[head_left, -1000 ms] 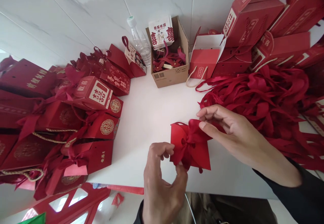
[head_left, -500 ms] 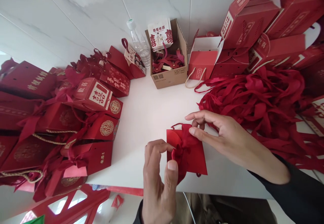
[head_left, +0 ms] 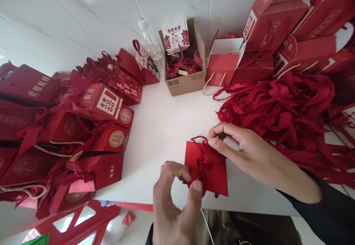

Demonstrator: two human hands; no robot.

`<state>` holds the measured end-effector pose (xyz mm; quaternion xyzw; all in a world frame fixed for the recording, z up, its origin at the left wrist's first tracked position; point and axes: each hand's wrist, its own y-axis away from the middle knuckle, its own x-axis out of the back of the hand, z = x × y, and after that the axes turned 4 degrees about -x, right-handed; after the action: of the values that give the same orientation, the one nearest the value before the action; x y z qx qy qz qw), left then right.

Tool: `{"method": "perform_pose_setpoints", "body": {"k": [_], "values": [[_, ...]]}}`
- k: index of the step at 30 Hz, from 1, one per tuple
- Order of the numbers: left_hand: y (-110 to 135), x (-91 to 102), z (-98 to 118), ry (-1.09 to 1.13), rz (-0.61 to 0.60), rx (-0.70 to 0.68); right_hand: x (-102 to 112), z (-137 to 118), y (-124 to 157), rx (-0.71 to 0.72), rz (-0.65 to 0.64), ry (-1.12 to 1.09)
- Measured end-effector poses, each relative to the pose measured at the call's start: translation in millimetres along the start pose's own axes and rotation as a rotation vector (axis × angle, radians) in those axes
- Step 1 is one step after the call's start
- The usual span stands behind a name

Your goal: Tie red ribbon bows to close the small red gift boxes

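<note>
A small flat red gift bag (head_left: 216, 176) lies on the white table (head_left: 163, 134) near its front edge. A red ribbon bow (head_left: 203, 162) sits on the bag's face. My left hand (head_left: 173, 204) pinches the bow's lower left loop between thumb and fingers. From the right, my right hand (head_left: 244, 150) pinches the bow's upper end, fingers closed on the ribbon. A thin cord handle shows at the bag's top.
Finished red gift boxes and bags (head_left: 69, 134) are piled at the left. A heap of loose red ribbons (head_left: 285, 112) lies at the right under stacked red cartons (head_left: 277, 19). A cardboard box (head_left: 185, 82), a plastic bottle (head_left: 151, 43) and an open red box (head_left: 224, 64) stand at the wall.
Both hands have kept working the bow. The right hand's fingers, stretched out a second ago, have closed onto the ribbon's upper end; the left hand dropped slightly and still pinches the lower loop.
</note>
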<state>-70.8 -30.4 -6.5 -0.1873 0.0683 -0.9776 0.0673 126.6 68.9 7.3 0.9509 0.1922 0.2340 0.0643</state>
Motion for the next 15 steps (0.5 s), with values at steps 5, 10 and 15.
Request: {"method": "perform_pose_setpoints", "body": {"k": [5,10,15], "values": [[10.0,-7.6,-3.9,0.11,0.095,0.162,-0.3,4.3,0.4,0.0,-0.009,-0.033],[15.0,-5.7,0.6,0.288,0.116,0.284,-1.6,8.2,1.2,-0.011,0.006,-0.052],[12.1,-3.5,5.2,0.266,0.07,0.309,-2.5,8.3,3.7,-0.009,0.04,-0.055]]}}
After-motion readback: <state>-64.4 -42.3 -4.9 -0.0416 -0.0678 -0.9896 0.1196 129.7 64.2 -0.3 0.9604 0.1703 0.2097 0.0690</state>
